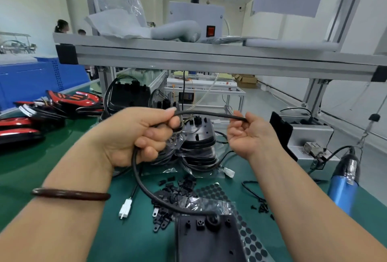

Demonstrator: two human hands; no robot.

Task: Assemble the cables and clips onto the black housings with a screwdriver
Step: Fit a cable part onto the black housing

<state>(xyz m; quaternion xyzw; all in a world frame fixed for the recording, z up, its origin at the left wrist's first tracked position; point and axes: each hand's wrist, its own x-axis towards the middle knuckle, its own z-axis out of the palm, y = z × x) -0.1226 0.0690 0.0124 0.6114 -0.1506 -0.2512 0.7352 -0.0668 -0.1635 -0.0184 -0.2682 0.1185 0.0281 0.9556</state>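
Observation:
A black cable (144, 186) runs from the grommet of a black housing (207, 238) at the bottom centre up into my left hand (136, 136), which grips it in a fist. The cable arcs rightward to my right hand (249, 134), whose fingertips pinch its end. Both hands are raised above the green mat. A white connector (125, 208) hangs on a thinner wire below my left wrist. Black clips (176, 190) lie scattered on the mat in front of the housing. A blue electric screwdriver (345, 180) hangs at the right.
Bagged black cable coils (199, 153) are stacked behind my hands. Red-and-black parts (41, 113) lie at the left. Small black screws (261, 207) sit at the right. A sheet of round black pads (249, 238) lies beside the housing. An aluminium shelf (209, 56) spans overhead.

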